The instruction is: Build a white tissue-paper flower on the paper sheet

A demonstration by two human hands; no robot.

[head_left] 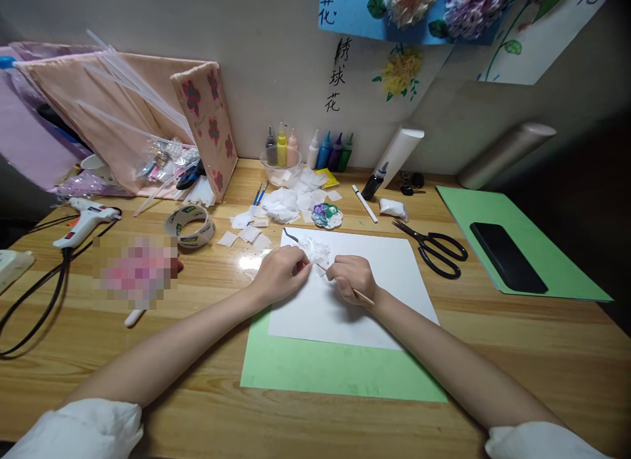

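Note:
My right hand (352, 279) is closed around a thin wooden stick (363, 296), whose tip points left toward my other hand. My left hand (282, 273) pinches at a small piece of white tissue paper (318, 270) by the stick's tip; the fingers partly hide it. Just beyond the fingertips, a ruffled cluster of white tissue (315, 248) lies on a white sheet of paper (394, 268). A dark curved stroke (290, 235) marks the sheet's far left corner. Beneath it is a green sheet (345, 373).
Loose tissue squares (280, 206) and a paint-stained palette (327, 216) lie beyond the paper. Black scissors (438, 252) and a phone (507, 257) are at right. A tape roll (190, 227) and a glue gun (87, 221) with its cable are at left. Paint bottles (323, 150) stand by the wall.

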